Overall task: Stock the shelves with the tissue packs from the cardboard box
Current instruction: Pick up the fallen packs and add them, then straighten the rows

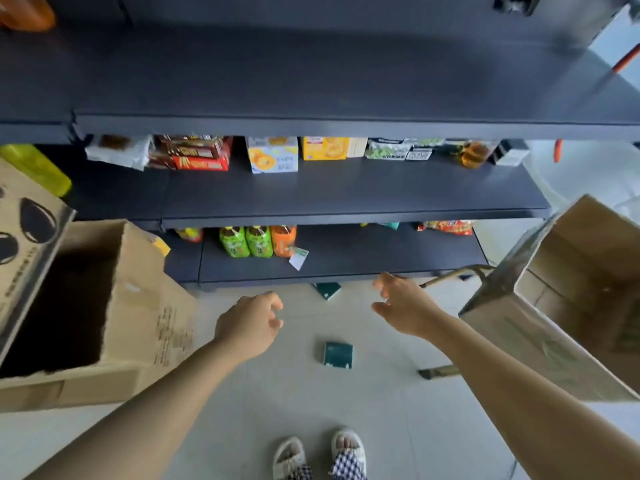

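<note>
the dark shelves (346, 188) filled the upper part of the view, three boards stepping down toward the floor (311, 393). the top board was bare where visible; the middle one carried snack boxes (194, 155) and cartons (273, 155) along its back; the lowest one held green and orange bottles (258, 240) and a small white tag (298, 258) lying in front of them. on the left stood a big open cardboard box (138, 306) with a dark inside, resting on the floor close to the shelf end. on the right another open cardboard box (571, 306) tilted toward the person, its inside looking bare as far as could be seen. both bare arms reached forward over the pale floor. the left hand (251, 323) hung with fingers loosely curled, its grip holding nothing. the right hand (401, 306) was spread, grip wide, fingers near the lowest shelf edge and holding nothing. one dark green tissue pack (338, 355) lay flat on the floor between the hands, apart from both. a second tissue pack (327, 289) lay farther off, partly under the lowest shelf edge. two slippered feet (320, 455) showed at the bottom.
</note>
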